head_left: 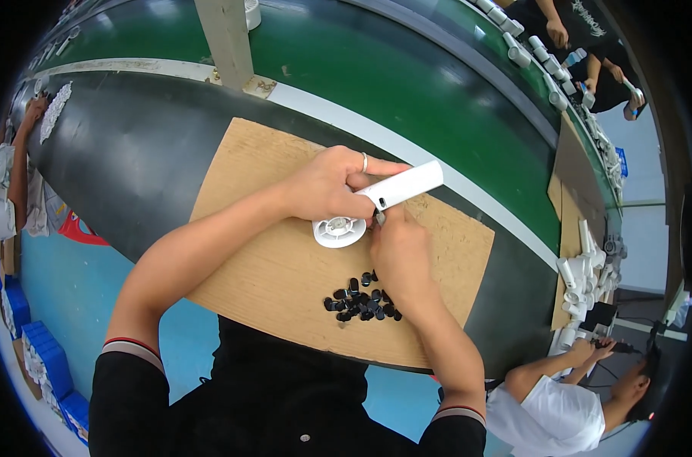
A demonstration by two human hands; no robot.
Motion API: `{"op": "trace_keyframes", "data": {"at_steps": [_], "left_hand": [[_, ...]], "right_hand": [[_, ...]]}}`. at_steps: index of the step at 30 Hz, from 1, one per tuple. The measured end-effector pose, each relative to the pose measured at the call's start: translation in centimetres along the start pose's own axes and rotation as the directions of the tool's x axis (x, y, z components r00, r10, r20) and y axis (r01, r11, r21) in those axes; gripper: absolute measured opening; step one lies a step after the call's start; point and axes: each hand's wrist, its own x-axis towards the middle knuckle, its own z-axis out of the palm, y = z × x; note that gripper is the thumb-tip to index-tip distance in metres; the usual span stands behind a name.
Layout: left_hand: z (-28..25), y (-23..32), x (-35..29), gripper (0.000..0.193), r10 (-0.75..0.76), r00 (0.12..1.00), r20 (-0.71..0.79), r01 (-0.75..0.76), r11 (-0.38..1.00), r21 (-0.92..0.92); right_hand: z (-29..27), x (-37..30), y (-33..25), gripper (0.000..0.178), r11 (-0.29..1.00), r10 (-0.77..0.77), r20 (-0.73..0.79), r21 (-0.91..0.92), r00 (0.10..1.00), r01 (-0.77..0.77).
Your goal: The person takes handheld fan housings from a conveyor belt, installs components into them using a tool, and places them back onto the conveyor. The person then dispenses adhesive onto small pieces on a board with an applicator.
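My left hand [332,183] is closed round a white handheld fan [410,183], a ring on one finger. The fan's smooth handle points to the far right, and a small dark slot shows on its side. Below my left fingers the round white fan head [340,232] with its spoked grille rests low over the cardboard. Close under the slot, my right hand [401,244] has its fingers pinched together; a small dark bit shows at their tips, too small to name. Small black plastic pieces [359,302] lie in a loose pile beside my right wrist.
A cardboard sheet [247,282] covers part of the dark table [125,129]. Beyond it runs a green conveyor belt [323,61], with a post [225,42] at its near edge. White fan parts [582,278] are heaped at right. Co-workers sit or stand left and right.
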Motion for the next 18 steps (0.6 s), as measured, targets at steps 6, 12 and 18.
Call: {"op": "trace_keyframes", "data": {"at_steps": [6,12,18], "left_hand": [[-0.1,-0.1,0.2,0.072,0.016,1.000,0.024,-0.017,0.999,0.034],[0.3,-0.1,-0.2,0.073,-0.008,0.998,-0.062,0.001,0.995,-0.104],[-0.1,-2.5,0.2,0.068,0.196,0.956,-0.216,-0.218,0.973,-0.080]], "right_hand": [[0.3,-0.3,-0.6,0.020,0.993,0.039,-0.005,-0.108,0.999,-0.040],[0.6,1.0,-0.7,0.020,0.997,0.059,-0.045,0.060,0.997,-0.056],[-0.7,2.0,1.8,0.011,0.583,0.163,0.143,0.784,0.976,-0.212]]}}
